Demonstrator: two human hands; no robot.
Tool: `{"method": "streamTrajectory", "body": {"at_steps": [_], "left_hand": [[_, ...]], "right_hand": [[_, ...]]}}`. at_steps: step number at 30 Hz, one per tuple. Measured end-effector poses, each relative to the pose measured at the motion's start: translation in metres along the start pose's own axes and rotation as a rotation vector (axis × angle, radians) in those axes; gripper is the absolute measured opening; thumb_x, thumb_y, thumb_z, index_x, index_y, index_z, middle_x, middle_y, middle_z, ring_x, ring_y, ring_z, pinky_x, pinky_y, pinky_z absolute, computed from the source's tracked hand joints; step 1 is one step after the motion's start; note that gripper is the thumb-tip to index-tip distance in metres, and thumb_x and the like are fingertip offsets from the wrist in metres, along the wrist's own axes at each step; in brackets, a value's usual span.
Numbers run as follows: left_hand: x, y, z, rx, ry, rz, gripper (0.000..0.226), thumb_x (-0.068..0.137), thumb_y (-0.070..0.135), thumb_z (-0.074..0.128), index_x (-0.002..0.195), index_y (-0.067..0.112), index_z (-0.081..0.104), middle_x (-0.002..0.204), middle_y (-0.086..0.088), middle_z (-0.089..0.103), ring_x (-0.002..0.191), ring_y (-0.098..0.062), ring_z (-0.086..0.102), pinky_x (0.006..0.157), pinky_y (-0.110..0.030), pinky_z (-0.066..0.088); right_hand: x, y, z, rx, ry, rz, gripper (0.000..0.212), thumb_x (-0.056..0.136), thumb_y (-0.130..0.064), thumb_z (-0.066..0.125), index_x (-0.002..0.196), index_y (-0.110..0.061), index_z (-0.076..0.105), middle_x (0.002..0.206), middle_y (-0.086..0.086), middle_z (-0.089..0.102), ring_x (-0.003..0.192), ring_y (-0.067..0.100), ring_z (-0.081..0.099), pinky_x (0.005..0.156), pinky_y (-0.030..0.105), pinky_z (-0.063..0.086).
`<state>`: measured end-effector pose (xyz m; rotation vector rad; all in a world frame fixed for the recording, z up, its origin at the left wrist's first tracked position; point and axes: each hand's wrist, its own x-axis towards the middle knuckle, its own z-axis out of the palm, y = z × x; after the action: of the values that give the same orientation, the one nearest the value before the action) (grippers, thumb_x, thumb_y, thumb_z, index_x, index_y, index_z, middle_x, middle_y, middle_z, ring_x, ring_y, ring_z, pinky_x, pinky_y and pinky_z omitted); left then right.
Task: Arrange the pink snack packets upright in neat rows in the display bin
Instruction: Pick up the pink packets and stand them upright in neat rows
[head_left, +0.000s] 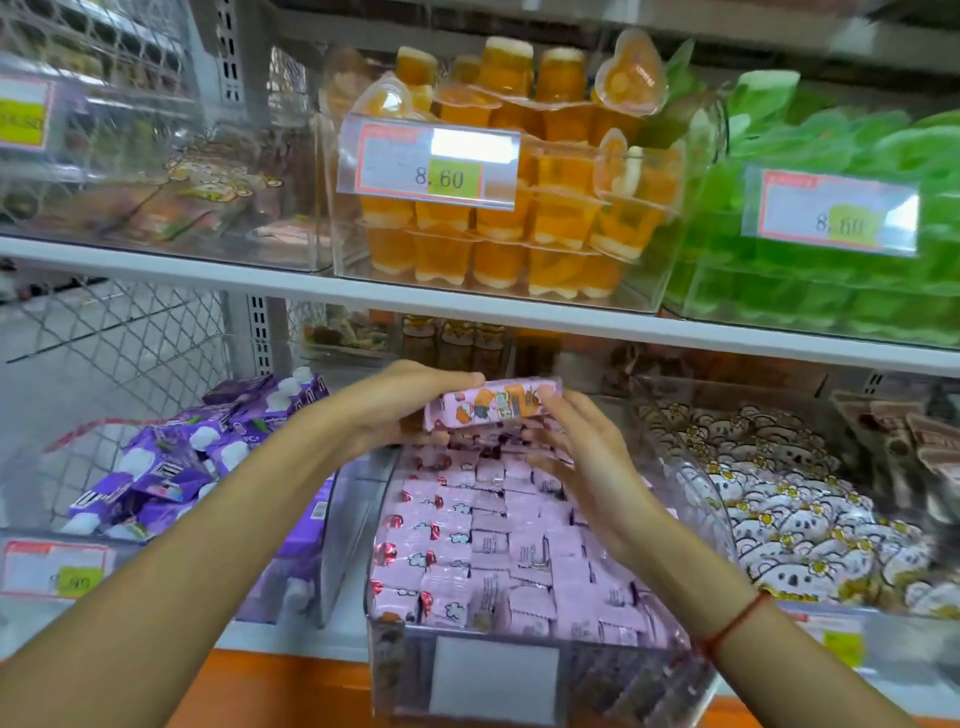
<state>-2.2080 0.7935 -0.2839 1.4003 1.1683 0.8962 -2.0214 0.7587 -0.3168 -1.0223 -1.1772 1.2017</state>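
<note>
Two bare hands are held over a clear plastic display bin on the lower shelf. One pink snack packet, a glossy, flat rectangular foil pack printed with orange and dark cartoon figures, is lifted lengthwise above the back of the bin. It is pinched by the left hand, thumb below and fingers curled over its top edge. The right hand is spread, its fingers loosely extended; the fingertips are laid against the right end of the lifted packet and the palm is set just above the packets beneath. A thin red cord is worn on the right wrist.

The bin, rounded at its corners and fitted with a blank white label holder at the front, is filled with many more pink packets, stood on edge in close rows; an exact count cannot be made because of blur. To the left, a clear bin of crinkled purple packets is seen; to the right, one of white packets with bear faces. On the upper shelf, stacked orange jelly cups and green packs are kept in clear bins, each marked with a price tag reading 8.60.
</note>
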Motion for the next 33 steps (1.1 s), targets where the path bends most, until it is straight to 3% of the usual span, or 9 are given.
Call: {"method": "streamTrajectory", "body": {"at_steps": [9,11,14,16,19,25,27,30,33], "left_hand": [[-0.008,0.003,0.003,0.078,-0.107,0.093,0.04,0.078,0.045,0.066,0.108,0.019,0.069,0.099,0.003,0.074,0.081,-0.005,0.069,0.063,-0.018,0.055],[-0.008,0.003,0.004,0.163,0.014,0.177,0.027,0.083,0.027,0.07,0.102,0.008,0.067,0.085,-0.001,0.073,0.066,-0.001,0.064,0.053,-0.014,0.048],[-0.001,0.0,0.009,0.392,0.161,0.323,0.032,0.076,0.029,0.077,0.099,0.01,0.065,0.09,-0.002,0.07,0.077,-0.011,0.064,0.071,-0.026,0.051],[0.002,-0.004,0.017,0.442,0.147,0.424,0.036,0.073,0.028,0.08,0.101,0.015,0.062,0.095,0.001,0.07,0.081,-0.009,0.065,0.076,-0.028,0.053],[0.01,-0.012,0.024,0.405,0.088,0.522,0.046,0.071,0.021,0.082,0.111,0.021,0.058,0.103,0.005,0.067,0.088,-0.004,0.066,0.078,-0.021,0.054],[0.036,-0.008,0.002,0.858,-0.067,0.399,0.036,0.087,0.016,0.064,0.123,0.017,0.056,0.125,0.001,0.058,0.107,-0.008,0.053,0.092,-0.021,0.042],[0.041,-0.004,0.006,1.032,-0.213,0.301,0.032,0.095,0.014,0.05,0.127,0.017,0.056,0.131,0.001,0.056,0.11,-0.01,0.054,0.09,-0.018,0.038],[0.049,-0.006,0.009,1.166,-0.357,0.097,0.039,0.097,0.011,0.039,0.132,0.022,0.054,0.115,-0.001,0.062,0.079,-0.009,0.06,0.065,-0.007,0.041],[0.052,-0.009,0.004,1.273,-0.356,0.06,0.037,0.097,0.021,0.038,0.129,0.027,0.055,0.095,-0.007,0.067,0.064,-0.01,0.052,0.055,-0.019,0.039]], "right_hand": [[-0.004,0.001,0.0,0.126,0.108,-0.029,0.031,0.086,-0.022,0.066,0.112,-0.006,0.057,0.099,0.012,0.069,0.076,0.009,0.067,0.068,0.013,0.053],[-0.004,0.002,-0.001,-0.091,0.149,-0.041,0.037,0.083,-0.032,0.069,0.11,-0.011,0.057,0.103,0.006,0.067,0.08,0.006,0.064,0.065,0.012,0.049],[0.001,0.005,-0.006,-0.667,0.198,-0.261,0.052,0.082,-0.042,0.068,0.126,-0.023,0.045,0.123,-0.004,0.05,0.11,0.01,0.047,0.079,0.02,0.039],[0.004,0.006,-0.006,-0.896,0.135,-0.438,0.055,0.087,-0.044,0.06,0.136,-0.03,0.039,0.127,-0.007,0.042,0.122,0.012,0.032,0.089,0.027,0.031],[0.012,0.009,-0.005,-1.049,0.042,-0.527,0.039,0.091,-0.038,0.055,0.129,-0.029,0.051,0.116,-0.005,0.052,0.113,0.016,0.042,0.084,0.026,0.033],[0.03,0.01,-0.015,-0.582,0.295,-0.311,0.014,0.088,-0.023,0.064,0.095,-0.02,0.052,0.081,-0.011,0.059,0.073,0.004,0.057,0.061,0.009,0.041],[0.038,0.008,-0.018,-0.387,0.341,-0.18,0.01,0.089,-0.023,0.063,0.094,-0.017,0.057,0.089,-0.002,0.066,0.082,0.012,0.063,0.074,0.016,0.048],[0.046,0.01,-0.016,-0.171,0.328,-0.046,0.009,0.091,-0.017,0.06,0.098,-0.01,0.057,0.097,0.009,0.068,0.088,0.021,0.067,0.076,0.025,0.054],[0.05,0.013,-0.009,-0.099,0.288,-0.028,0.01,0.091,-0.01,0.059,0.093,-0.011,0.05,0.1,0.014,0.067,0.087,0.023,0.067,0.076,0.027,0.055]]}}
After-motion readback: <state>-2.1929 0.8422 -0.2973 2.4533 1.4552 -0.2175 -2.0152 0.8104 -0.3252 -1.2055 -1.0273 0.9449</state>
